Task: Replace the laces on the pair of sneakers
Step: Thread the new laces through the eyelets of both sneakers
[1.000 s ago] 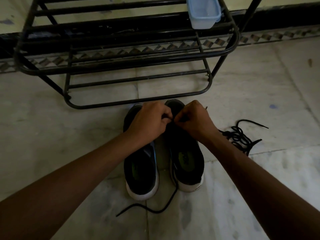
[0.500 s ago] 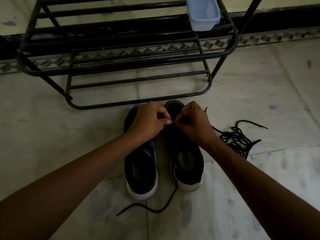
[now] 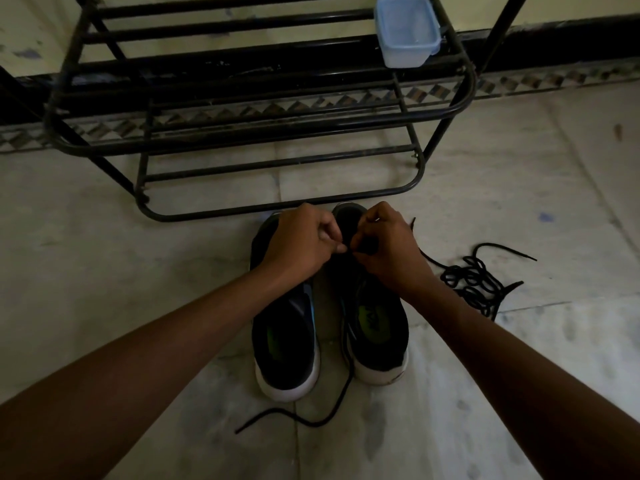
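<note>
Two sneakers stand side by side on the floor (image 3: 138,271), heels near, toes just short of the rack (image 3: 277,213); the left sneaker (image 3: 285,344) carries no lace. Both hands meet over the forefoot of the right sneaker (image 3: 377,327); the left hand (image 3: 298,242) and right hand (image 3: 389,247) have fingers curled, tips almost touching, pinching the lace (image 3: 341,403), whose free end trails near onto the floor. A loose lace (image 3: 474,278) lies bunched right of the sneakers; a box (image 3: 407,31) sits on the rack, far right.
</note>
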Demonstrator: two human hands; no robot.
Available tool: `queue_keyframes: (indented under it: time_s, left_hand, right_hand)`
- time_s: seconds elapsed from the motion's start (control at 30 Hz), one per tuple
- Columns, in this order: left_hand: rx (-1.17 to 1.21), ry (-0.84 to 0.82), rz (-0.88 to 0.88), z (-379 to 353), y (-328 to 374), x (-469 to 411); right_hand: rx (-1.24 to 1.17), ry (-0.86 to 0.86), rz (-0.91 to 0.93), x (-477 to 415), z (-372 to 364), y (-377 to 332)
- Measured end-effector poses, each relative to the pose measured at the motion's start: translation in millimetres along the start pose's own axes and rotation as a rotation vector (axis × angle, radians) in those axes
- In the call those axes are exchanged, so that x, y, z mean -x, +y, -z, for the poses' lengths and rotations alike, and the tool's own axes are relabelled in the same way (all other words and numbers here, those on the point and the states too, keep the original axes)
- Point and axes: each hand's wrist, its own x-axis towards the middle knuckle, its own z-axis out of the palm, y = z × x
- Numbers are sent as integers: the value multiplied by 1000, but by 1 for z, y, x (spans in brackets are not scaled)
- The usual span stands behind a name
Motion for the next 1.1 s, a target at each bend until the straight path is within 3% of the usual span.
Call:
queue_keyframes:
  time_s: [0.23,0.47,0.6,0.67,0.77,0.83,0.93,1.03,1.1]
  left_hand:
    - [-107,25,-166,-3,-9,2]
    - [-303,-190,-256,6,-14,-1]
    - [-414,-181,-278,8,-12,-4]
    - [-454,-141,-339,6,-11,-3]
    - [-504,-112,-383,3,-12,-2]
    - [-533,-101,-379,2,-14,-2]
    - [-535,-108,-368,1,-13,-3]
    - [-537,-132,-375,-1,-8,-2]
    - [-536,-150,-368,-2,-7,-1]
  right_hand:
    - [36,-28,99,-1,-5,6]
    - [-25,-22,83,-2,-9,9]
    - [-27,-65,112,-6,-5,8]
    - [51,-76,148,-5,-2,2]
    - [383,-46,155,4,1,-10]
    - [551,57,143,11,8,-21]
    - [583,228,118,17,17,-19]
    - [348,376,-115,22,29,-4]
    - [-127,626,-345,22,39,-1]
